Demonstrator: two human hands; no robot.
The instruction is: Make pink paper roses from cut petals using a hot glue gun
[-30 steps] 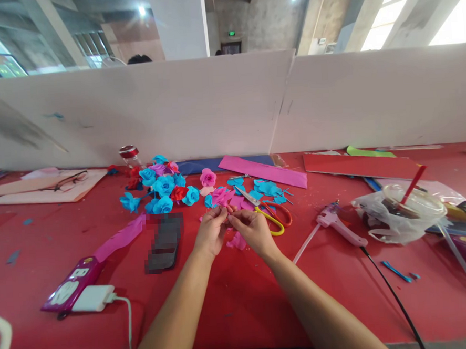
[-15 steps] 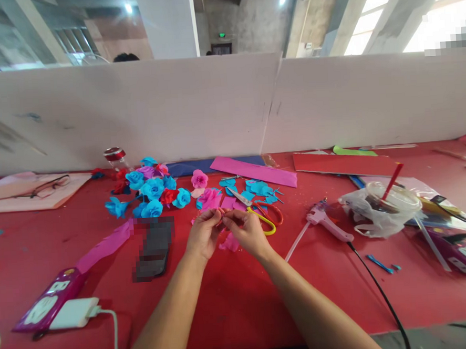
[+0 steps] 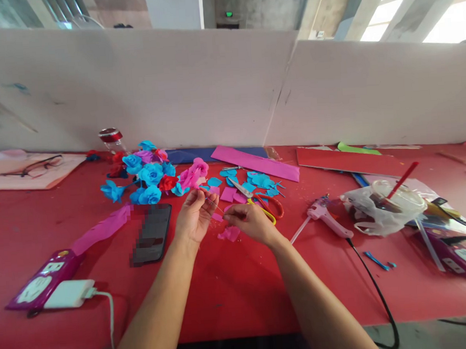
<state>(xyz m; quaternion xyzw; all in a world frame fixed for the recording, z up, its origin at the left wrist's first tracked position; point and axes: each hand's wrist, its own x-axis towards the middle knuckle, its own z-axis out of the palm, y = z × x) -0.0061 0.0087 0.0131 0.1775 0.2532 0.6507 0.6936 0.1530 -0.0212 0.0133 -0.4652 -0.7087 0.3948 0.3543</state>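
Observation:
My left hand point(image 3: 196, 216) is closed, thumb against fingers, around the base of a pink paper flower point(image 3: 186, 179) that tilts up and left. Another pink bloom overlaps it behind. A thin wire stem point(image 3: 218, 207) runs from my left fingers to my right hand point(image 3: 249, 222), whose fingertips pinch its lower end. Beside my right hand lie scissors point(image 3: 269, 209) with yellow and red handles, blades partly spread. Blue paper petals point(image 3: 262, 181) and pink paper pieces point(image 3: 228, 194) are scattered beyond the hands. One crumpled pink piece point(image 3: 229, 233) lies just below them.
A bunch of blue, red and purple paper flowers point(image 3: 151, 174) stands left, behind a phone point(image 3: 154, 234). To the right are a pink glue gun point(image 3: 328, 218) with its cord and a bagged drink cup point(image 3: 388, 207). A purple power strip point(image 3: 42, 283) lies at left; a white partition point(image 3: 152, 90) rises behind.
My right hand has drawn apart from my left, down and right, exposing the stem between them. The pink flower has swung up and left. My view has tilted downward.

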